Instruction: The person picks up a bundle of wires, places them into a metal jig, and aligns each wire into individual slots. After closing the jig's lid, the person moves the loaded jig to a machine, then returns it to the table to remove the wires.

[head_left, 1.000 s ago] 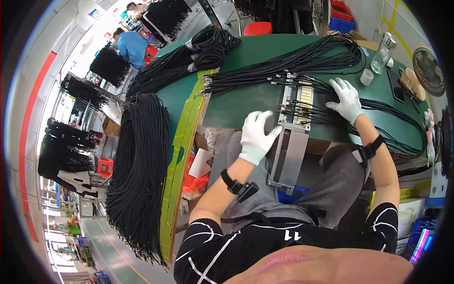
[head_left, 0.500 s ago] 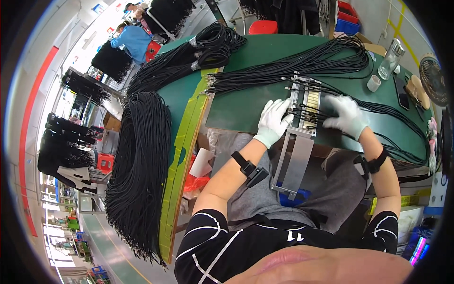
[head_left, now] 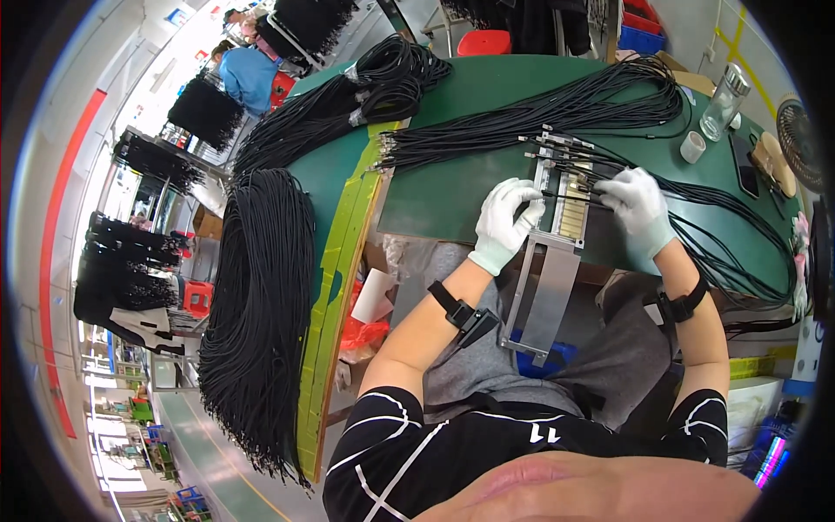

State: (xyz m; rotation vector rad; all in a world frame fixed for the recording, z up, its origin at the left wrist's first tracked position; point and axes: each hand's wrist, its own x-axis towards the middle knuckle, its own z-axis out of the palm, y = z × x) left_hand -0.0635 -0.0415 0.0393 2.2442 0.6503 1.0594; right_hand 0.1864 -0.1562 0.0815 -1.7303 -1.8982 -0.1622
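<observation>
both hands sit a touch closer to the metal jig than half a second back, and a full second ago the right one was out further right on the loose cables, so it's come inward. left hand (head_left: 504, 224) in a white glove rests on the left edge of the metal jig (head_left: 557, 235), fingers curled and pinching what looks like a thin black cable end (head_left: 570, 198) that runs across the jig. right hand (head_left: 639, 204), also gloved, is on the other side of the jig, fingers bent down on the same bunch of cable ends; can't tell exactly which one it's got. the jig is a long grey plate with a yellowish comb block at its top, lying on the green bench (head_left: 435, 191) and sticking out past the near edge over the person's lap. a row of cable ends lies across the comb block. big bundle of black cables (head_left: 557, 113) fans out across the bench behind it, another heavy bundle (head_left: 257, 304) hangs off the left side. clear bottle (head_left: 724, 100) and a small white cup (head_left: 693, 146) stand at the far right of the bench. black wrist straps on both arms.
</observation>
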